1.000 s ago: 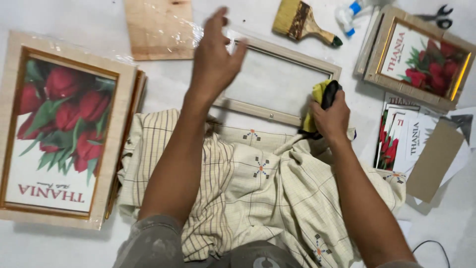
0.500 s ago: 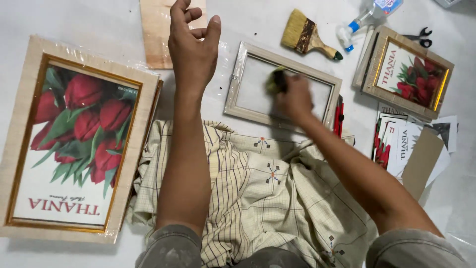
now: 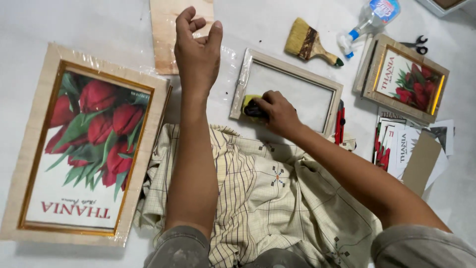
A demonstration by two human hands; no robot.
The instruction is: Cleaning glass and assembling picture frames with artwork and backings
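I see the right hand (image 3: pixel 275 110) clamped on a yellow-and-black sponge (image 3: pixel 251 105), pressing it onto the pale wooden glazed frame (image 3: pixel 292 89); left hand (image 3: pixel 197 49) hovers (fingers loosely curled, empty).

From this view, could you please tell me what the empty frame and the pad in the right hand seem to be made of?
The empty frame looks like pale unfinished wood, matte, around a clear pane. The pad under the right hand seems a yellow sponge with a dark layer, partly hidden.

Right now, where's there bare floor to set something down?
Bare white floor lies above the big tulip frame, left of the wooden board. A smaller strip runs between that board and the paintbrush. Right of the empty frame, small frame, prints and scissors crowd together.
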